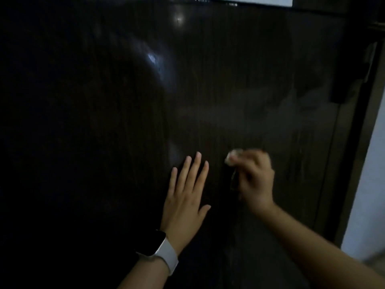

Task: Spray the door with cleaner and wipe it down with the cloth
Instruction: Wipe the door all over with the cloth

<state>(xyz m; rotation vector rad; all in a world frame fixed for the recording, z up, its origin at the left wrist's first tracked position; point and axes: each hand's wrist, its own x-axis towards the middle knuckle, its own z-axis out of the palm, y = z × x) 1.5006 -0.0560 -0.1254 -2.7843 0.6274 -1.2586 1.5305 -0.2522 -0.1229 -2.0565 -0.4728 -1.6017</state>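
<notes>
Door [208, 90] wipe: left hand [185, 197] flat, fingers straight; right hand [255, 180] clenched on cloth [233, 156] beyond fingertips; recommend overlapping strokes.

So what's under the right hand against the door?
The right hand grips a pale, blurred wad, probably the cloth, against the dark door. Only its top edge shows above the fingers; the rest is covered.

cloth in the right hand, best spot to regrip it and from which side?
Judging from a blurred view: the cloth is bunched in the right hand, with only a pale wad showing past the fingertips against the door. Grip that exposed wad, coming from the left, where the left hand lies flat on the door beside it.
</notes>
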